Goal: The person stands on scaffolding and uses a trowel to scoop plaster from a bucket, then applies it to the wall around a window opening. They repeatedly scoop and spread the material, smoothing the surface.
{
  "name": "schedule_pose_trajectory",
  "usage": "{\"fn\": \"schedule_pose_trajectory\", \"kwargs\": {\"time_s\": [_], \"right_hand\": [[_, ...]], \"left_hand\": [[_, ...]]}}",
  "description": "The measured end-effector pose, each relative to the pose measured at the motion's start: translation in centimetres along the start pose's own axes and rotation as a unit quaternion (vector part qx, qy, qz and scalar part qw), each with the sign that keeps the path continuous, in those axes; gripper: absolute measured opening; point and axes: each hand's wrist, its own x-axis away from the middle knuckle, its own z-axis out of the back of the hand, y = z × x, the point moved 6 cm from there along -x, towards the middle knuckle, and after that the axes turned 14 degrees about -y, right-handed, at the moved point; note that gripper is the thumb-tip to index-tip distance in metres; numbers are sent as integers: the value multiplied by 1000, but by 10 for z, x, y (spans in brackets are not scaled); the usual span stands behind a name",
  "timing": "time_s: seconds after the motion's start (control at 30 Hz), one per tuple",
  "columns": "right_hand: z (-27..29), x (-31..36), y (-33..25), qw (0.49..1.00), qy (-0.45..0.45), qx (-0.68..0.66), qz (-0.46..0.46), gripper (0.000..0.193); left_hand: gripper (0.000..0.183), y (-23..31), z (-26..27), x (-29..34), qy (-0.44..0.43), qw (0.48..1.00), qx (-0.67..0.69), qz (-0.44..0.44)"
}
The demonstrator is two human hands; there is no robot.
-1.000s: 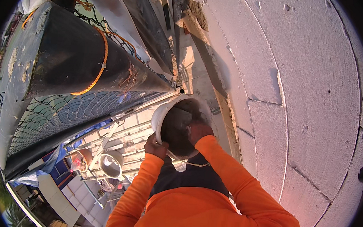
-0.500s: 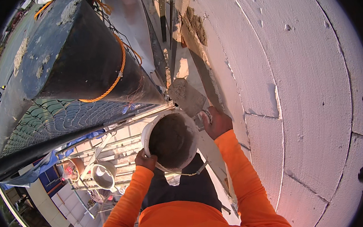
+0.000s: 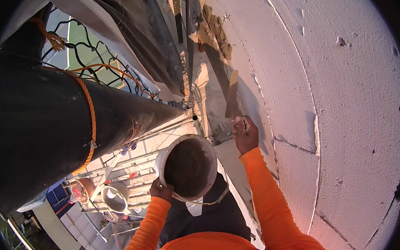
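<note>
Seen from above, a person in bright orange sleeves works against a white plastered wall [image 3: 351, 113]. Nearest the camera, the left hand [image 3: 161, 189] is curled shut around the rim of a round white bucket [image 3: 162, 159], gripping it at its lower left edge. The bucket [image 3: 192, 169] is held up in front of the chest, and its inside is dark with wet mortar.

Just above and to the right of the bucket, the right hand [image 3: 245, 134] is closed in a fist around the handle of a flat metal trowel [image 3: 222, 127]. The trowel's blade lies between the bucket's upper rim and the wall, smeared with grey mortar.

Left of the bucket, a thick black pipe [image 3: 45, 127] crosses the view, with an orange rope [image 3: 90, 116] looped round it. Below and left of the bucket, far down, scaffold planks [image 3: 126, 171] carry a second, grey bucket [image 3: 115, 198]. Beyond the bucket, higher up the wall, a rough brown patch of mortar [image 3: 214, 27] sits beside a vertical joint.
</note>
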Motion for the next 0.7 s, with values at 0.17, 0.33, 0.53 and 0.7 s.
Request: {"fn": "schedule_pose_trajectory", "kwargs": {"time_s": [0.17,0.33,0.53,0.7], "right_hand": [[-18,132,10,883,-216,403,-103,35],[-49,123,80,747,-278,579,-171,35],[-81,113,79,809,-259,507,-144,31],[-60,143,35,873,-184,451,-19,28]], "left_hand": [[42,27,-1,12,-30,999,21,18],[46,66,-8,21,-42,996,32,-75],[44,80,-8,21,-57,997,-12,-57],[38,59,-1,18,-57,996,43,-48]]}}
